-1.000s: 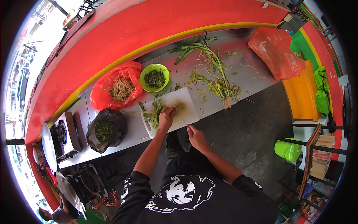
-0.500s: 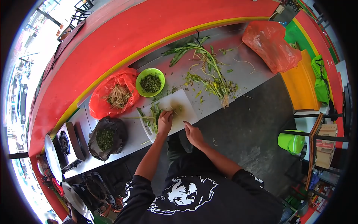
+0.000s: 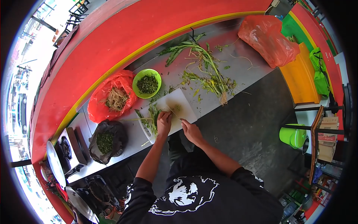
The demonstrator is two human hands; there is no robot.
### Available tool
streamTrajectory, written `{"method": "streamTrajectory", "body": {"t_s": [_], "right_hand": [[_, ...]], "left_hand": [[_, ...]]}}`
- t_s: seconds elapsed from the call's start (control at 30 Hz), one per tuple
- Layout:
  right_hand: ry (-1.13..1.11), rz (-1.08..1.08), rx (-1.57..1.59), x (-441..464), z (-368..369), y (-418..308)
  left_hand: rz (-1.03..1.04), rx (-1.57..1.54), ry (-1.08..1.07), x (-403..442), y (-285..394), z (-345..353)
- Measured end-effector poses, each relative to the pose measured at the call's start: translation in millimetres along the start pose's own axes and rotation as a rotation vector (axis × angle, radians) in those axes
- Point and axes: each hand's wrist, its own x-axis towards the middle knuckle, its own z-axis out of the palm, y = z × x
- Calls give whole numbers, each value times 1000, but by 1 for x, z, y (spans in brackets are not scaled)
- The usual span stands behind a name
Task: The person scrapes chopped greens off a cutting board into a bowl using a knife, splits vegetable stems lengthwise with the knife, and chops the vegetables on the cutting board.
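My left hand (image 3: 164,123) is closed around a bunch of leafy greens (image 3: 152,117) and presses it on the white cutting board (image 3: 185,100). My right hand (image 3: 191,131) grips a knife (image 3: 173,112). Its thin blade reaches over the board, close to the left fingertips. A small pile of chopped greens (image 3: 178,108) lies on the board just beyond the blade. Behind the board stands a lime-green bowl (image 3: 159,89) holding chopped leaves. Left of the board, a black plastic bag (image 3: 120,139) holds more cut greens.
A red bag (image 3: 97,108) with pale roots lies left of the bowl. Loose leafy stalks (image 3: 212,69) spread over the metal counter (image 3: 238,69). Another red bag (image 3: 268,41) sits at the far right end. A gas stove (image 3: 71,149) stands at the left end.
The view has shifted slightly. The knife blade now shows as a thin line beside the left fingers; both hands keep nearly the same place on the board.
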Motion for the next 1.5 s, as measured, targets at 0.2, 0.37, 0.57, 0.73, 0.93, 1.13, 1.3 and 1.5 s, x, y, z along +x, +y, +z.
{"method": "streamTrajectory", "body": {"t_s": [0.2,0.37,0.57,0.73,0.93,1.13,1.3,1.5], "right_hand": [[-6,3,52,-8,-11,-5],[-39,31,68,-7,-4,2],[20,-35,70,9,3,-1],[-73,-2,41,-3,-12,-2],[-80,5,-71,0,-3,-3],[11,-63,33,2,-2,-1],[-51,7,-78,-2,1,2],[3,-31,-9,-1,7,1]], "left_hand": [[33,51,51,-1,4,3],[50,166,62,-2,7,4],[21,190,43,-5,3,3],[20,142,53,-4,2,3],[25,191,53,-8,8,1],[17,120,35,-4,0,1],[26,190,19,-6,7,0],[25,124,12,-4,-1,0]]}}
